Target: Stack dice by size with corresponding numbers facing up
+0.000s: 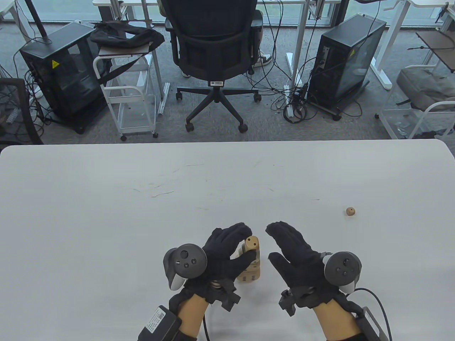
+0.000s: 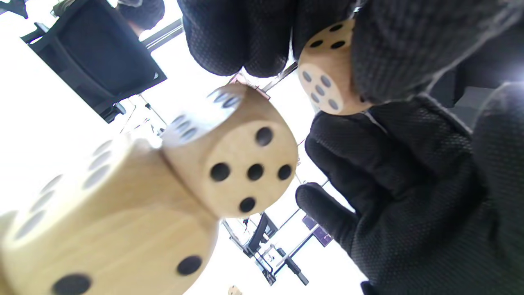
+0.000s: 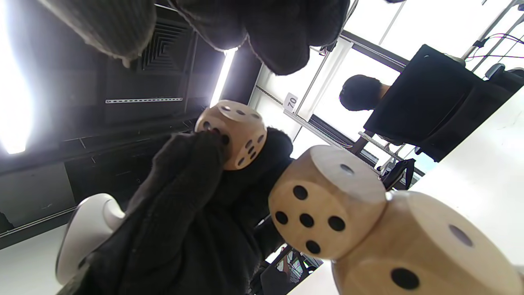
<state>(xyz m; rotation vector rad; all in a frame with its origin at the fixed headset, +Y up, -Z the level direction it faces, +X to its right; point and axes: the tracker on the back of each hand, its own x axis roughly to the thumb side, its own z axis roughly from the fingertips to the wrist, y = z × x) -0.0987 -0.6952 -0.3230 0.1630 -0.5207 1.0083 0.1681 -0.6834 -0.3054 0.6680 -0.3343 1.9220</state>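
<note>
Two wooden dice are stacked near the table's front edge: a medium die point(image 1: 254, 263) sits on a large die point(image 1: 249, 276). My left hand point(image 1: 247, 244) pinches a smaller die point(image 1: 252, 243) between thumb and fingers, just above the stack. In the left wrist view the held die point(image 2: 325, 73) is apart from the medium die point(image 2: 235, 155) and the large die point(image 2: 106, 233). My right hand point(image 1: 274, 244) is open and empty, just right of the stack. The right wrist view shows the held die point(image 3: 235, 135) and the stack point(image 3: 327, 203). A tiny die point(image 1: 350, 211) lies alone at the right.
The white table point(image 1: 106, 213) reaches to its far edge, with an office chair point(image 1: 215, 46), a white cart point(image 1: 131, 92) and computer towers point(image 1: 343, 60) on the floor beyond it.
</note>
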